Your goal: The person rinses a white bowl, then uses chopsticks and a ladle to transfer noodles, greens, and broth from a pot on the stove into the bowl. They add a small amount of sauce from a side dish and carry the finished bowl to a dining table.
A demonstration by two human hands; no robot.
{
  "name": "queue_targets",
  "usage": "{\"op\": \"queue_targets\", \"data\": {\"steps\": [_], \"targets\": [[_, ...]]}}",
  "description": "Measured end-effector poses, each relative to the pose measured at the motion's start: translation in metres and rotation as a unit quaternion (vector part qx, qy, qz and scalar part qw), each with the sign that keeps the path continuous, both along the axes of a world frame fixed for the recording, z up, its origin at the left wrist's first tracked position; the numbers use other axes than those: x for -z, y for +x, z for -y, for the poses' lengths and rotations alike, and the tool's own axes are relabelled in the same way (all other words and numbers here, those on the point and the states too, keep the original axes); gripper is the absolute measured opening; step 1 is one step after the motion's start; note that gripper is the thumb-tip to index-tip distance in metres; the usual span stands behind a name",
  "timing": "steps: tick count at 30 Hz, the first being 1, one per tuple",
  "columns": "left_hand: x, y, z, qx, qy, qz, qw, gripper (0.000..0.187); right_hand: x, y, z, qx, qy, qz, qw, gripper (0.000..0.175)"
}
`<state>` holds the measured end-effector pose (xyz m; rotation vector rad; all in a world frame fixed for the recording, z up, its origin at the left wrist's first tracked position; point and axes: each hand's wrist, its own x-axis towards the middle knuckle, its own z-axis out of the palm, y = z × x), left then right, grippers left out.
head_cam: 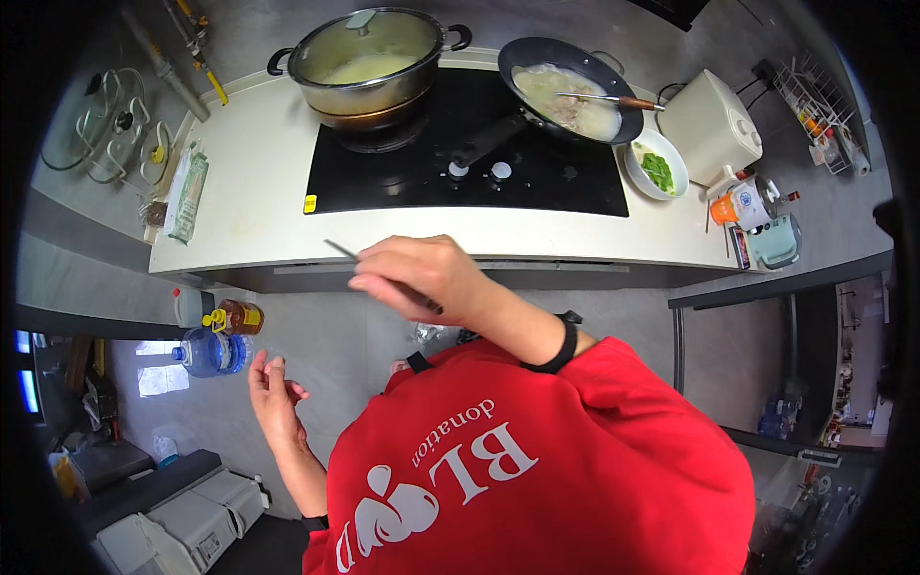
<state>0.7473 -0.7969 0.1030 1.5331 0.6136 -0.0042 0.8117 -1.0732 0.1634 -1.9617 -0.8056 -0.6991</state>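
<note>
My right hand (pixel 420 277) grips a thin dark utensil (pixel 341 249) in front of the counter's edge; its exact kind cannot be told. To the lower left, my left hand (pixel 277 399) is held out over the floor with its fingers apart and nothing in it. A large steel pot (pixel 359 93) under a glass lid stands on the left of the black cooktop (pixel 402 188). On the right, a dark wok (pixel 512 54) holds pale broth with pieces of food (pixel 568 93), and a wooden-handled utensil (pixel 640 104) rests across its rim. A white bowl (pixel 675 162) with leafy greens (pixel 655 172) sits beside it.
A cream appliance (pixel 708 129) stands right of the wok, with a paper cup (pixel 737 207) and a mint-green appliance (pixel 780 241) nearer. A green-white packet (pixel 188 194) lies at the counter's left. Glass lids (pixel 115 136) hang on the left wall. Bottles (pixel 212 352) stand on the floor.
</note>
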Motion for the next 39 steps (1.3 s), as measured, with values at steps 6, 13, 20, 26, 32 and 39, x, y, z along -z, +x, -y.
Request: {"op": "queue_targets", "data": {"steps": [6, 13, 20, 26, 32, 39], "targets": [[-0.01, 0.032, -0.041, 0.04, -0.015, -0.002, 0.999, 0.047, 0.002, 0.024, -0.072, -0.02, 0.037, -0.024, 0.999, 0.011], [-0.027, 0.094, -0.091, 0.025, -0.008, 0.037, 0.999, 0.043, 0.021, 0.086, -0.116, -0.056, 0.001, -0.053, 0.997, 0.007], [-0.077, 0.204, -0.131, 0.034, 0.049, 0.11, 0.992, 0.039, 0.024, 0.176, -0.173, -0.039, 0.025, -0.026, 0.999, 0.007], [-0.098, 0.327, -0.155, 0.116, 0.025, 0.1, 0.988, 0.045, 0.008, 0.238, -0.193, -0.026, 0.059, -0.073, 0.995, 0.005], [-0.073, 0.465, -0.156, 0.137, -0.152, 0.057, 0.977, 0.025, 0.006, 0.256, -0.196, 0.04, 0.047, -0.109, 0.992, 0.004], [-0.029, 0.648, -0.16, 0.088, -0.365, -0.04, 0.926, 0.036, 0.016, 0.261, -0.205, 0.19, 0.022, -0.124, 0.974, 0.002]]}}
